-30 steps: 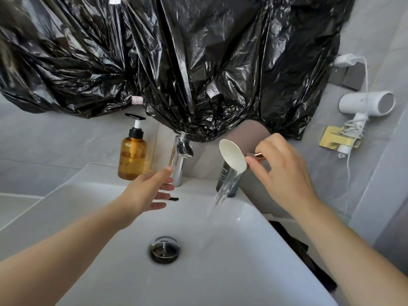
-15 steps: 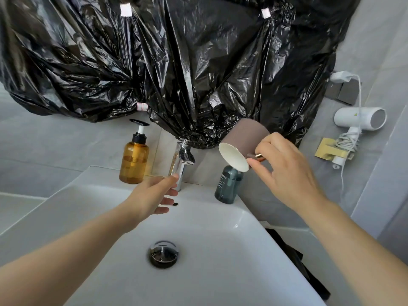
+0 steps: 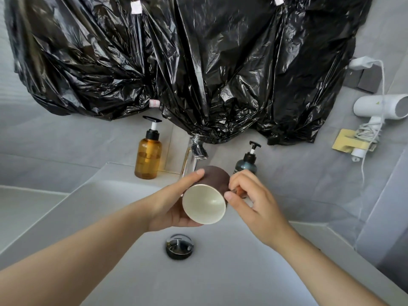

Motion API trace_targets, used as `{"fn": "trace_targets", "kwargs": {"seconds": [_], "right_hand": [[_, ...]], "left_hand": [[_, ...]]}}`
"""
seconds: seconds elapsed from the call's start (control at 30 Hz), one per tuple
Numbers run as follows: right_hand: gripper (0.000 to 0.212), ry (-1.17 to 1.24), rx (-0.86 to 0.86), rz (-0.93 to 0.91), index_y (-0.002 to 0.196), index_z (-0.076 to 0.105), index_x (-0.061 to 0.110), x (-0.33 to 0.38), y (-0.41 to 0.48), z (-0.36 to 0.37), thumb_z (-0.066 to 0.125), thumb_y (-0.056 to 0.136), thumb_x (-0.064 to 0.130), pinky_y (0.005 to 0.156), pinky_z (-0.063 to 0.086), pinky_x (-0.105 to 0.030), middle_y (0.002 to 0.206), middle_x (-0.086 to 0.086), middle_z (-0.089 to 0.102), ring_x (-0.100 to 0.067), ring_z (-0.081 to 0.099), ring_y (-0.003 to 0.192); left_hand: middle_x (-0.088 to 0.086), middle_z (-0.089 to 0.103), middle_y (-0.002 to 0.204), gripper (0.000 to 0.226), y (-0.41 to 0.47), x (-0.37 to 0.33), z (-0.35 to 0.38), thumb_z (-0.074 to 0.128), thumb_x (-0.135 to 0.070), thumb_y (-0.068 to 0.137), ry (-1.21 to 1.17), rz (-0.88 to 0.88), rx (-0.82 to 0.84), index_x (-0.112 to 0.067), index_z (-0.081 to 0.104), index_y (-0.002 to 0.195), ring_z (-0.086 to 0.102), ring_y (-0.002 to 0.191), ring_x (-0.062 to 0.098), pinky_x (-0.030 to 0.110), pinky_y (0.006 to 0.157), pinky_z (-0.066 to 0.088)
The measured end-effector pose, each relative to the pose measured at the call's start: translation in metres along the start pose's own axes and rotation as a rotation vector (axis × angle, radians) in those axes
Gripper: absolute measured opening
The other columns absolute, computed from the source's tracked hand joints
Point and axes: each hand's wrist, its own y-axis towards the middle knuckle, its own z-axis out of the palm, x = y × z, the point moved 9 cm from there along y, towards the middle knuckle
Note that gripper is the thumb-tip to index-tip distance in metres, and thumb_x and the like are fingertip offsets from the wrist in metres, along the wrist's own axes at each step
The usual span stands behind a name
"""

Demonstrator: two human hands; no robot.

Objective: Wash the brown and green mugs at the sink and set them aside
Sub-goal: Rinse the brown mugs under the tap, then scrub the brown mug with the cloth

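The brown mug point(image 3: 215, 177) has a cream inside and lies tilted over the white sink point(image 3: 220, 272), its mouth facing me. My left hand point(image 3: 174, 206) cups its body from below and the left, thumb on top. My right hand point(image 3: 249, 199) pinches the mug's handle on the right side; the handle itself is mostly hidden by the fingers. The chrome tap point(image 3: 194, 155) stands just behind the mug, with no water visible. No green mug is in view.
An amber pump bottle point(image 3: 149, 157) stands left of the tap and a dark teal pump bottle point(image 3: 246, 164) to its right. The drain plug point(image 3: 179, 246) sits below my hands. Black plastic sheeting point(image 3: 198, 62) covers the wall above. A white hair dryer point(image 3: 379, 107) hangs at the right.
The mug was held by my right hand alone, pouring water out to the right of the tap. It has come down to the sink's middle, and my left hand has taken hold of its body.
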Motion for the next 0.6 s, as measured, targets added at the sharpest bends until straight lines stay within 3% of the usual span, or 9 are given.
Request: {"fn": "trace_targets", "kwargs": {"seconds": [0.07,0.17,0.27,0.37,0.53,0.6], "right_hand": [[0.015,0.031,0.032,0.027,0.085,0.051,0.016,-0.001,-0.004,0.004,0.053,0.091,0.029,0.076,0.043,-0.02,0.096,0.008,0.051,-0.014,0.054,0.085],[0.004,0.069,0.021,0.099,0.096,0.054,0.023,-0.006,-0.013,-0.001,0.056,0.092,0.021,0.079,0.048,-0.019,0.114,0.017,0.051,-0.013,0.058,0.095],[0.022,0.038,-0.01,0.198,0.109,0.054,0.029,-0.012,-0.025,-0.015,0.059,0.094,0.015,0.073,0.048,-0.015,0.118,0.02,0.048,-0.007,0.059,0.099],[0.023,-0.015,-0.025,0.287,0.11,0.053,0.027,-0.013,-0.047,-0.032,0.058,0.093,0.012,0.07,0.044,-0.01,0.117,0.013,0.052,-0.002,0.056,0.096],[0.023,0.032,-0.161,0.504,0.115,0.053,0.023,-0.013,-0.107,-0.086,0.06,0.093,0.019,0.073,0.043,-0.008,0.112,0.006,0.057,-0.007,0.059,0.092],[0.022,0.035,-0.217,0.567,0.112,0.054,0.024,-0.009,-0.134,-0.111,0.061,0.092,0.019,0.071,0.042,-0.007,0.109,0.004,0.06,-0.009,0.06,0.092]], "left_hand": [[0.012,0.073,0.112,0.067,0.0,0.003,-0.001,0.07,-0.058,0.068,0.028,0.013,-0.044,-0.018,0.064,0.121,0.072,0.098,0.027,0.042,0.081,0.06],[0.017,0.071,0.115,0.074,-0.001,0.005,-0.006,0.076,-0.052,0.061,0.041,0.029,-0.125,-0.013,0.062,0.123,0.07,0.104,0.032,0.043,0.08,0.06],[0.017,0.072,0.112,0.084,-0.01,0.001,-0.012,0.089,-0.049,0.056,0.065,0.065,-0.205,-0.009,0.059,0.124,0.073,0.097,0.03,0.041,0.073,0.061],[0.016,0.071,0.112,0.085,-0.025,-0.007,-0.01,0.083,-0.047,0.055,0.105,0.096,-0.277,-0.008,0.055,0.125,0.075,0.09,0.027,0.039,0.07,0.061],[0.014,0.071,0.106,0.06,-0.061,-0.005,0.037,0.079,-0.045,0.069,0.068,0.076,-0.253,-0.015,0.061,0.118,0.071,0.092,0.029,0.04,0.073,0.061],[0.012,0.071,0.099,0.041,-0.078,-0.004,0.062,0.073,-0.042,0.082,0.044,0.089,-0.239,-0.017,0.061,0.112,0.07,0.089,0.027,0.036,0.066,0.061]]}}
